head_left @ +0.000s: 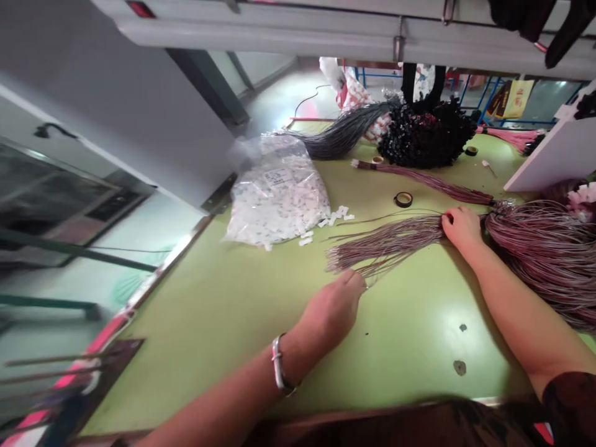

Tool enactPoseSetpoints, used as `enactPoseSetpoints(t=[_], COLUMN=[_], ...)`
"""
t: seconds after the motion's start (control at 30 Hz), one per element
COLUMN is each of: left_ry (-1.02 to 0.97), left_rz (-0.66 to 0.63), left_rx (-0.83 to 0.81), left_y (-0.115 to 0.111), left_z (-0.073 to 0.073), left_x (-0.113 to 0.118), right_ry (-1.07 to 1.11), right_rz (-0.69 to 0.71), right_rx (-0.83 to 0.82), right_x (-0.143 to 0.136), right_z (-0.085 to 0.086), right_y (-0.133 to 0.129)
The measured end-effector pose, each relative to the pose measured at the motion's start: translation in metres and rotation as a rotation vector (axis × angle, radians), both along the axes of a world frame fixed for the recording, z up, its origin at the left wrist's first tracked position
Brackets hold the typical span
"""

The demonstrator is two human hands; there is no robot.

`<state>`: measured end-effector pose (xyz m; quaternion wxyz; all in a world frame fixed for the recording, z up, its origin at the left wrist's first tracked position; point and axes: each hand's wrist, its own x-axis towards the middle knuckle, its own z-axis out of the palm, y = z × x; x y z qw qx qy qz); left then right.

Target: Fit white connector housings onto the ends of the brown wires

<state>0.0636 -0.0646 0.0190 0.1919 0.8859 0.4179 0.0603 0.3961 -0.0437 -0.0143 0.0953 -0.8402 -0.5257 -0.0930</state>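
On the green table a loose bundle of thin brownish-pink wires [391,239] lies with its ends fanned out toward the left. My left hand [333,307], with a silver bracelet [278,363] at the wrist, is closed at the near edge of those ends. Its fingertips pinch a few wire ends, though the exact grip is partly hidden. My right hand [462,230] presses on the bundle farther right, fingers curled around it. Beside my right forearm rests a much bigger heap of the same wires [549,248].
A clear plastic bag of small white connectors [279,198] stands at the left, several loose connectors [338,215] beside it. Behind lie a black tape roll [403,199], a tied wire bundle [428,179], dark grey wires [335,133] and a black connector pile [426,133]. A light fixture [298,31] hangs above.
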Motion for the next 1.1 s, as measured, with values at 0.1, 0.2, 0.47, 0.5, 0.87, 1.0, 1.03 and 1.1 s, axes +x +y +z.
enactPoseSetpoints(t=[0.1, 0.2, 0.47, 0.5, 0.87, 1.0, 1.03, 1.1], left_ry=[-0.098, -0.165, -0.239, -0.243, -0.113, -0.179, -0.212, -0.271], left_rz=[-0.021, 0.019, -0.015, -0.023, 0.037, 0.021, 0.001, 0.025], left_rx=[-0.013, 0.064, 0.189, 0.189, 0.226, 0.157, 0.151, 0.190], left_y=[-0.003, 0.015, 0.078, 0.078, 0.043, 0.048, 0.055, 0.077], left_z=[-0.011, -0.023, -0.046, -0.044, -0.018, -0.012, -0.012, -0.010], left_x=[-0.006, -0.012, 0.000, 0.001, -0.016, -0.025, -0.030, -0.043], right_ry=[-0.041, -0.091, -0.209, -0.203, 0.196, 0.390, 0.456, 0.581], right_rz=[-0.031, -0.046, -0.102, -0.102, 0.970, 1.039, 1.056, 1.007], right_rx=[0.015, -0.014, -0.132, -0.134, -0.152, -0.223, -0.216, -0.148], right_x=[0.006, 0.008, 0.001, 0.000, -0.147, -0.169, -0.166, -0.158], right_z=[0.000, 0.002, 0.006, 0.009, 0.049, 0.025, 0.019, 0.008], right_y=[0.002, 0.000, -0.007, -0.008, 0.002, 0.014, 0.017, 0.019])
